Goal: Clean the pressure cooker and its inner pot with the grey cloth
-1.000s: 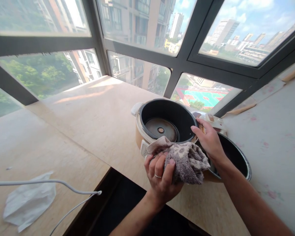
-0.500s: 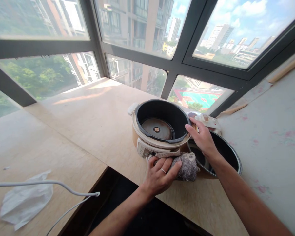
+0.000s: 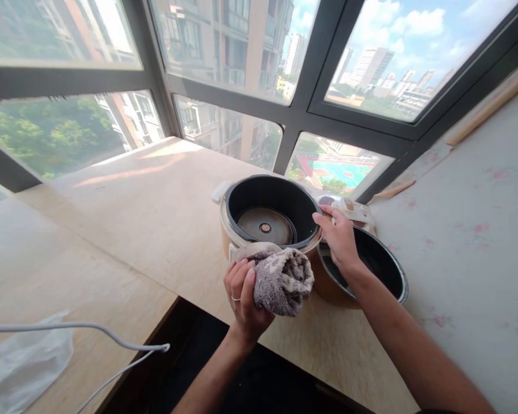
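Observation:
A bundled grey-brown towel (image 3: 282, 282) is gripped in my left hand (image 3: 247, 293), which wears a ring. The towel is in front of the upper front of an electric pressure cooker (image 3: 228, 230) and hides its control panel. The cooker stands lidless, its black inside and round heating plate (image 3: 259, 223) showing. My right hand (image 3: 339, 233) holds the cooker's right rim, thumb on top and fingers at the outer side. Just right of the cooker, partly behind my right forearm, sits a black inner pot (image 3: 382, 264).
A pale lid-like part (image 3: 354, 211) lies behind the inner pot by the flowered wall (image 3: 466, 247). Windows (image 3: 237, 123) border the wooden surface (image 3: 133, 230). White cables (image 3: 107, 333) cross a plastic sheet (image 3: 30, 362) and the dark gap at lower left.
My left hand has lifted the towel and turned it from the cooker's front panel toward its upper front edge. My right hand stays on the rim. The view has shifted slightly right.

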